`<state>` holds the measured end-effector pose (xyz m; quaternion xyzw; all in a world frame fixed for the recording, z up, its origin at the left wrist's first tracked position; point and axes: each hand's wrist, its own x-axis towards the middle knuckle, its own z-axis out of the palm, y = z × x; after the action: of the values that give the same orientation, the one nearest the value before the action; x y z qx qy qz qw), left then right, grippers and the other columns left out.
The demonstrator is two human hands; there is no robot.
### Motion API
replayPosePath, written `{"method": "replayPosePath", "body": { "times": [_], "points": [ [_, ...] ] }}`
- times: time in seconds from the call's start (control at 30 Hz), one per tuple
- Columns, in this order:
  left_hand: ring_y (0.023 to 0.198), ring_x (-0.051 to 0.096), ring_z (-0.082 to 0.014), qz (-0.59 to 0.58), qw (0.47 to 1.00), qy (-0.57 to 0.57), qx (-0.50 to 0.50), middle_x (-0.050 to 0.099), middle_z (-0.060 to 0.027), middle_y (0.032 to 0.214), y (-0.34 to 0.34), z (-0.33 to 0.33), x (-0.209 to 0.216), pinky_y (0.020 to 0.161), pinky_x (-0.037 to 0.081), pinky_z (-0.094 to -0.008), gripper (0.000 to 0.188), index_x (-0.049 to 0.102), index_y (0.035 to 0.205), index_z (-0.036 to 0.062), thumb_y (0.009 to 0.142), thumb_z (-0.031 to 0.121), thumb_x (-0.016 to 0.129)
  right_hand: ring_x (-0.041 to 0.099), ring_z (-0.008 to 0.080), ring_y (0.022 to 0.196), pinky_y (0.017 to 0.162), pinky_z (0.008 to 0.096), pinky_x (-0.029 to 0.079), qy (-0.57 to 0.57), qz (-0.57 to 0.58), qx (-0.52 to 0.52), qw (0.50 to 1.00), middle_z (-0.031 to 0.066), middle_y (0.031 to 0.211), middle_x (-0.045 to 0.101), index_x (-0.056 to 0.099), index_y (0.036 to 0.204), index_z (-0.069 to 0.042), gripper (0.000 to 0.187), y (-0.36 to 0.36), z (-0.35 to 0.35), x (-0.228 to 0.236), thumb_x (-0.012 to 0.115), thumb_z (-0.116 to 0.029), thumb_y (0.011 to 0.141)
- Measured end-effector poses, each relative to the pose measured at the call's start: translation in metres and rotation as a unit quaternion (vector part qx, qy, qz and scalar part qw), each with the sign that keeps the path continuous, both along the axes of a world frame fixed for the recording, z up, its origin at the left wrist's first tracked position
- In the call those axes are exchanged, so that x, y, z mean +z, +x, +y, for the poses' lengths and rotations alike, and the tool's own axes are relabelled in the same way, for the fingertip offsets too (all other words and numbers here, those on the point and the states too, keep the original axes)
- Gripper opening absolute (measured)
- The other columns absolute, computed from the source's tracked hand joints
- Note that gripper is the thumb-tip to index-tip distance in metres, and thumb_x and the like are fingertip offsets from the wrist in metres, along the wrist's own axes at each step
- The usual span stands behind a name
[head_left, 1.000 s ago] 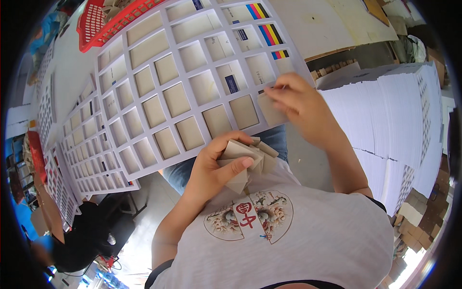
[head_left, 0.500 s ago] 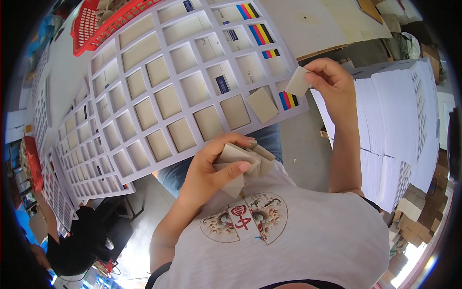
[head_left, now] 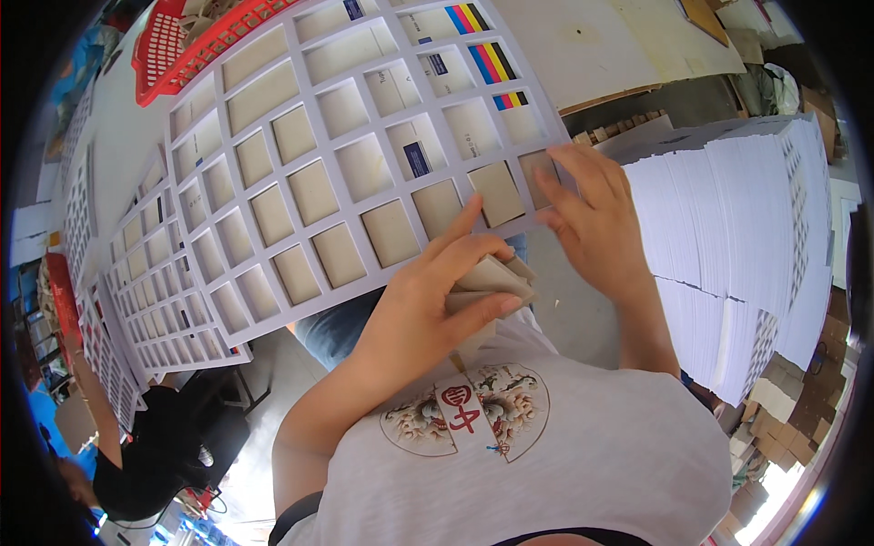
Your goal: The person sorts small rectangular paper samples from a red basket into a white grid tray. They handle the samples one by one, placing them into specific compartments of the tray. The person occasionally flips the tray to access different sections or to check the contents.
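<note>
My left hand (head_left: 414,296) holds a small stack of grey cardboard pieces (head_left: 487,280) between thumb and fingers. Its index finger reaches out to the edge of a cardboard piece (head_left: 497,193) lying slightly tilted in a near-edge compartment of the white gridded board (head_left: 330,226). At the board's near right corner, my right hand (head_left: 599,218) has its fingers apart, with fingertips on another cardboard piece (head_left: 535,171) in the corner compartment. That piece is partly hidden by the fingers. Several compartments show grey bottoms; others show white ones with printed patches or colour stripes.
A red plastic basket (head_left: 173,64) of cardboard bits stands beyond the board. Tall stacks of white sheets (head_left: 728,209) rise on the right. More gridded boards (head_left: 164,273) lie to the left, where another person in black (head_left: 155,455) is at work.
My right hand has brought its cardboard piece down and left into the corner compartment, covering the colour stripes. My left hand has moved up and right with the stack, its index finger now stretched out.
</note>
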<state>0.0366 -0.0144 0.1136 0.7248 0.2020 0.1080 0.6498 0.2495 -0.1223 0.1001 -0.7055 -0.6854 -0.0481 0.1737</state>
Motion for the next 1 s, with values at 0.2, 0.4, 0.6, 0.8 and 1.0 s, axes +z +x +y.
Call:
{"method": "replayPosePath", "body": {
  "times": [0.2,0.4,0.6,0.8,1.0],
  "points": [
    [0.142,0.037,-0.0323,-0.033,0.999,-0.006,0.021,0.059,-0.0188,0.131,-0.020,0.008,0.007,0.104,0.040,-0.0389,0.037,0.061,0.116,0.0028,0.083,0.009,0.075,0.044,0.0288,0.132,0.106,0.0463,0.036,-0.046,0.004,0.092,0.995,0.0100,0.140,0.050,0.059,0.128,-0.012,0.061,-0.023,0.010,-0.011,0.077,-0.020,0.071],
    [0.115,0.060,-0.0266,-0.080,0.937,-0.018,0.339,0.056,-0.0256,0.132,-0.107,0.020,0.005,0.097,0.047,-0.0370,0.053,0.061,0.117,0.0022,0.079,0.036,0.078,0.048,0.0272,0.127,0.104,0.0471,0.037,0.018,-0.034,0.018,0.999,0.0072,0.129,0.057,0.063,0.120,-0.010,0.046,-0.041,0.004,-0.033,0.072,-0.018,0.076],
    [0.111,0.062,-0.0227,-0.145,0.863,-0.060,0.481,0.052,-0.0232,0.137,-0.225,0.025,-0.008,0.075,0.058,-0.0237,0.039,0.052,0.125,0.0060,0.097,0.032,0.058,0.055,0.0268,0.117,0.097,0.0453,0.042,0.116,-0.031,0.017,0.993,0.0069,0.117,0.063,0.067,0.109,-0.007,0.034,-0.031,0.013,-0.043,0.072,-0.012,0.075],
    [0.104,0.064,-0.0192,-0.126,0.857,-0.036,0.498,0.048,-0.0203,0.141,-0.264,0.015,-0.030,0.063,0.057,-0.0216,0.038,0.048,0.129,0.0058,0.101,0.031,0.052,0.051,0.0289,0.122,0.101,0.0434,0.039,0.058,0.033,0.051,0.996,0.0092,0.125,0.059,0.064,0.117,-0.005,0.039,-0.021,0.024,-0.030,0.071,-0.014,0.080],
    [0.094,0.065,-0.0169,-0.142,0.868,-0.142,0.453,0.048,-0.0198,0.140,-0.267,0.018,-0.047,0.060,0.055,-0.0232,0.039,0.048,0.129,0.0061,0.101,0.032,0.051,0.042,0.0306,0.132,0.109,0.0460,0.031,0.159,0.401,-0.191,0.882,0.0128,0.142,0.047,0.044,0.143,-0.007,0.069,0.021,0.008,-0.057,0.053,-0.055,0.094]
  ]
}}
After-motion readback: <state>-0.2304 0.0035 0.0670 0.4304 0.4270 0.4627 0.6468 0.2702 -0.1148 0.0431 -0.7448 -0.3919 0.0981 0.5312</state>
